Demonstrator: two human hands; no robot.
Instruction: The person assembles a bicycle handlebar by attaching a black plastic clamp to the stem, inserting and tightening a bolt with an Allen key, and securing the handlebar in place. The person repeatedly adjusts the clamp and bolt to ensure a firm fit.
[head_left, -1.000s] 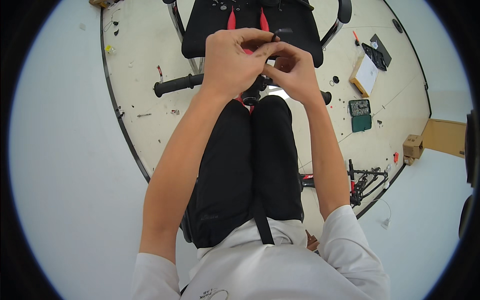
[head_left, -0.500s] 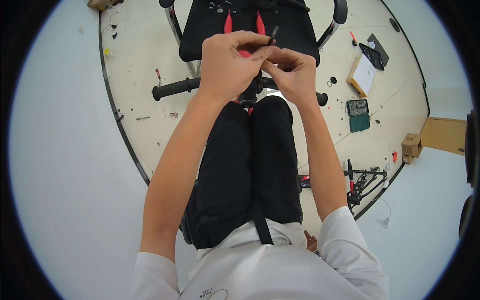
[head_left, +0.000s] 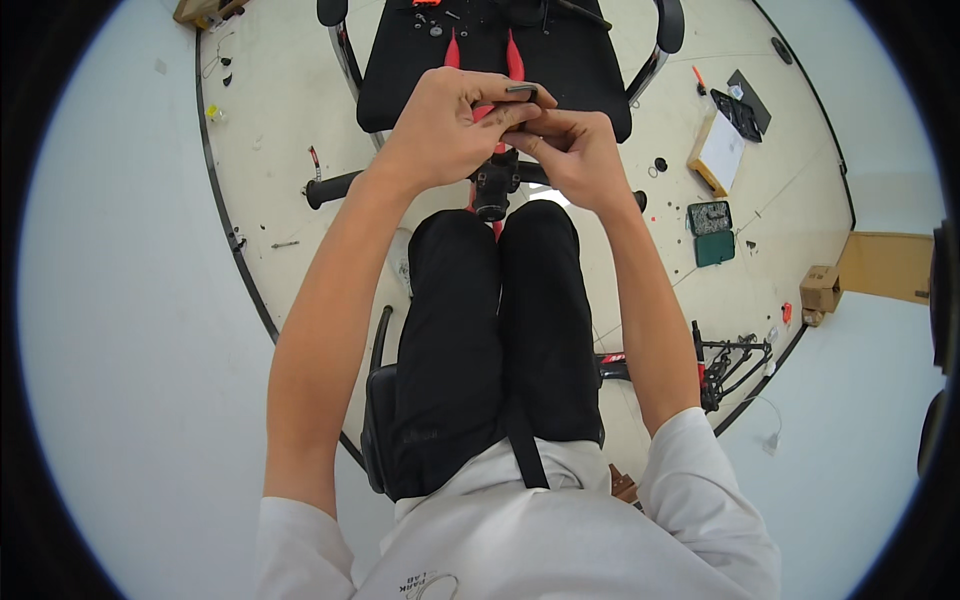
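My left hand and my right hand meet above a bicycle handlebar, fingers pinched together. A small dark, rod-like part shows at the left fingertips. The right fingertips press in just below it, and the fingers hide most of what they grip. Under the hands sits the handlebar's black stem clamp, close to my knees. Two red tapering prongs extend beyond the hands over the black chair seat.
Small metal hardware lies on the seat, between the chair's armrests. To the right on the floor are a green case, a yellow-edged box and a black tool case. A bicycle frame and cardboard box stand farther right.
The dark part has tipped from near upright to lying more sideways at the left fingertips. Both hands have shifted slightly left, and the view has moved a little.
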